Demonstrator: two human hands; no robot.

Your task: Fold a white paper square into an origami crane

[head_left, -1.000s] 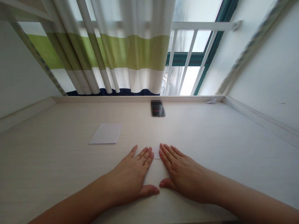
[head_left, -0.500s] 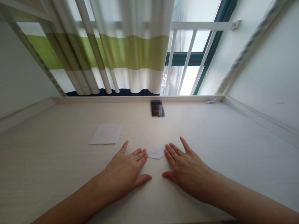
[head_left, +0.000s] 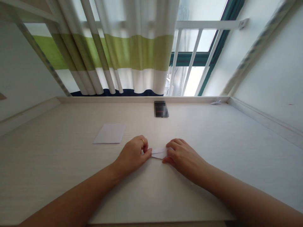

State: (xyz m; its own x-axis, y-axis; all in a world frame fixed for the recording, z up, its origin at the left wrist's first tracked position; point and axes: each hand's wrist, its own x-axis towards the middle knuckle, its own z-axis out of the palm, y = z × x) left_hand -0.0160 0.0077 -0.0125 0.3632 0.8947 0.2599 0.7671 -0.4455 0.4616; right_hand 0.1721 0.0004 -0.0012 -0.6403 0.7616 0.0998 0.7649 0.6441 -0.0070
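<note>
A small piece of folded white paper lies low over the pale table, between my two hands. My left hand, with a ring on one finger, pinches its left end between thumb and curled fingers. On the right end, the thumb and bent fingers of my right hand close around the paper and cover part of it. A crease or folded edge runs across the strip of paper that shows between the fingertips.
A square white paper stack or sheet lies left of my hands. Farther back sits a dark, blurred-out object. A small white folded piece rests by the back right corner. A raised rim borders the pale tabletop.
Both hands were spread flat at the ends of the folded paper. Their fingers have since curled in, and each hand now grips an end. The view has shifted slightly.
</note>
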